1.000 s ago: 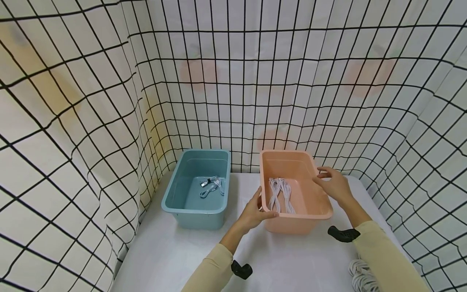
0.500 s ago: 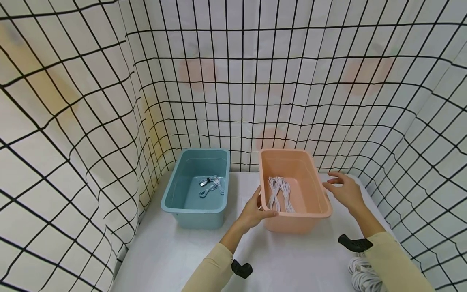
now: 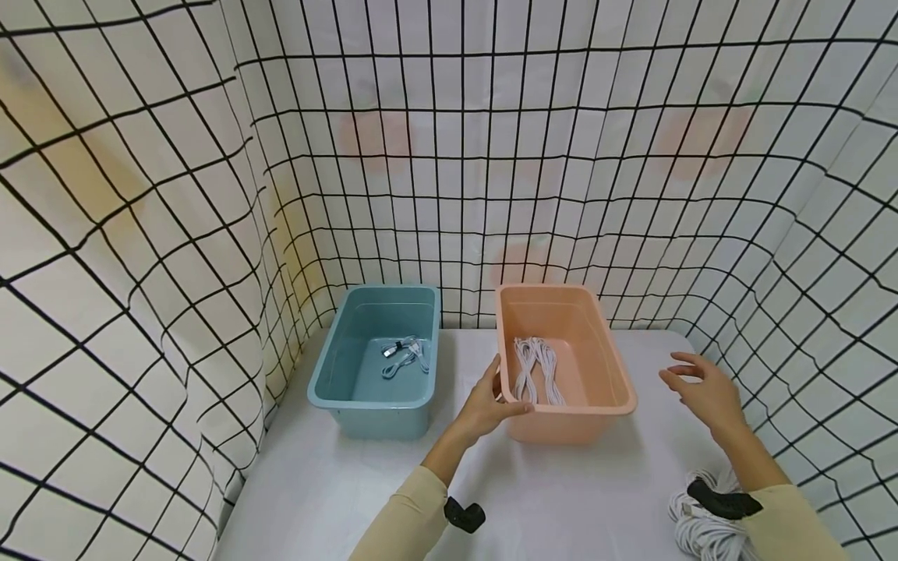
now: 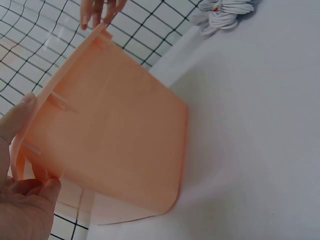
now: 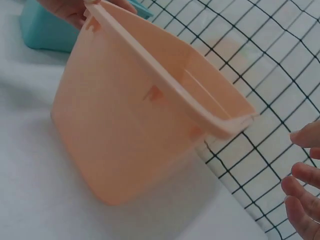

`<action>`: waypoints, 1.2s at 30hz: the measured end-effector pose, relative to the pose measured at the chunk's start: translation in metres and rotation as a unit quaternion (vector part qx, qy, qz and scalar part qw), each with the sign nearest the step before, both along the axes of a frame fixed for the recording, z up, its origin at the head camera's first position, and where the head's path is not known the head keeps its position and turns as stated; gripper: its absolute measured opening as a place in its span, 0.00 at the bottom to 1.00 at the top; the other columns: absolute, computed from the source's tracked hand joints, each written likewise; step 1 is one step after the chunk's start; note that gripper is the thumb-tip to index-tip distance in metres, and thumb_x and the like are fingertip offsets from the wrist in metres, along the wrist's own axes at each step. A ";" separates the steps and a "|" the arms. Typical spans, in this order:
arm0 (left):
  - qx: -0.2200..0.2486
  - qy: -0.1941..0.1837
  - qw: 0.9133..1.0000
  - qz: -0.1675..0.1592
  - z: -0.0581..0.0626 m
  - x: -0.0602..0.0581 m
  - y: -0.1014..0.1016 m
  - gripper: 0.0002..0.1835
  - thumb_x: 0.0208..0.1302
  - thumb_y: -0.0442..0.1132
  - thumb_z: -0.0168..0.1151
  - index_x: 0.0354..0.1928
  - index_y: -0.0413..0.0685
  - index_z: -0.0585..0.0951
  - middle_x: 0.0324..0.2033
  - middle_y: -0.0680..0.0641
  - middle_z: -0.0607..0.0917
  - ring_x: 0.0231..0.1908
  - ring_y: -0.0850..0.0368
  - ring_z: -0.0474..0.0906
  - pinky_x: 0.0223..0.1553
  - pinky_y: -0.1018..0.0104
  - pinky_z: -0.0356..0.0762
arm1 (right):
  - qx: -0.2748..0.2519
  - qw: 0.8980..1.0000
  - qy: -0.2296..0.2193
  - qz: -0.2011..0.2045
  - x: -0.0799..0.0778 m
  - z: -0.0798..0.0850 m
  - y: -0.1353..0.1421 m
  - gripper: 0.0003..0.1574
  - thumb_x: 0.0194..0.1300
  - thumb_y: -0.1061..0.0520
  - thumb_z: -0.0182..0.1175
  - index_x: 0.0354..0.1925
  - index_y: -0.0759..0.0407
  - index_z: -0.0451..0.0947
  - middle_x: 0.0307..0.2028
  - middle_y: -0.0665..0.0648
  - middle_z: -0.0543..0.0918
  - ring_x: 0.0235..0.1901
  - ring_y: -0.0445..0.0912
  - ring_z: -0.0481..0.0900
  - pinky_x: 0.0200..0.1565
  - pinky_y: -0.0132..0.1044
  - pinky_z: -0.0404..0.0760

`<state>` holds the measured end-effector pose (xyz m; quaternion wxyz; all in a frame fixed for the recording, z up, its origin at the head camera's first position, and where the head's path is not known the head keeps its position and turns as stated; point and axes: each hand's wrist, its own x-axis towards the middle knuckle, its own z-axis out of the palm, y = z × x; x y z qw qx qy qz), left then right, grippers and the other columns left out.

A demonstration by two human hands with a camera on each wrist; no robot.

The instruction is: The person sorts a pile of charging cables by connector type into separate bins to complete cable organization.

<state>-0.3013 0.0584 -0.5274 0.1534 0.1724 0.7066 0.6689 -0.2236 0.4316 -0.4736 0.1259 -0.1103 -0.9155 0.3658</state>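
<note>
The right hand (image 3: 707,392), beside the peach bin's right rim one second earlier, now hangs well apart from it, fingers loosely bent and holding nothing. The left hand (image 3: 482,407) still grips the near-left corner of the peach bin (image 3: 561,428), which stands on the table (image 3: 561,506), white cords (image 3: 536,370) inside along its left side.

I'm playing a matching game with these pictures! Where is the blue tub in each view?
Head: the blue tub is left of the middle, in the lower half.
Left wrist: I can't see it there.
Right wrist: part of it shows at the top left, beyond the orange tub.
Shared landmark: the orange tub, its rim held by the left hand, is in all three views.
</note>
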 end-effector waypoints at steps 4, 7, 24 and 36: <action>-0.002 -0.003 1.000 0.002 0.000 0.000 0.000 0.62 0.56 0.38 0.82 0.84 0.56 0.47 0.77 0.46 0.62 0.74 0.44 0.63 0.66 0.54 0.70 | 0.011 1.000 0.000 -0.013 0.013 -0.010 0.009 0.39 0.75 0.44 0.63 0.70 0.68 0.69 0.54 0.72 0.82 0.29 0.34 0.81 0.28 0.28 0.80; -0.003 -0.007 1.000 0.005 0.000 0.001 0.000 0.62 0.56 0.38 0.82 0.84 0.57 0.48 0.77 0.46 0.62 0.74 0.44 0.63 0.66 0.53 0.70 | 0.019 1.000 -0.002 -0.022 0.022 -0.018 0.016 0.38 0.75 0.45 0.63 0.69 0.69 0.69 0.53 0.72 0.83 0.28 0.37 0.83 0.27 0.30 0.79; -0.007 -0.009 1.000 0.009 0.003 -0.002 -0.002 0.63 0.56 0.39 0.82 0.84 0.57 0.47 0.77 0.46 0.63 0.73 0.48 0.64 0.66 0.55 0.70 | 0.030 0.997 -0.065 0.012 0.056 -0.056 0.048 0.46 0.75 0.40 0.62 0.72 0.71 0.64 0.57 0.76 0.79 0.42 0.56 0.88 0.33 0.39 0.82; -0.009 -0.010 1.000 0.004 0.002 0.000 -0.001 0.63 0.57 0.41 0.82 0.84 0.56 0.47 0.77 0.45 0.62 0.73 0.47 0.64 0.66 0.55 0.70 | 0.085 0.979 -0.160 0.094 0.082 -0.118 0.074 0.34 0.69 0.51 0.69 0.62 0.73 0.74 0.53 0.72 0.83 0.52 0.72 0.79 0.48 0.64 0.80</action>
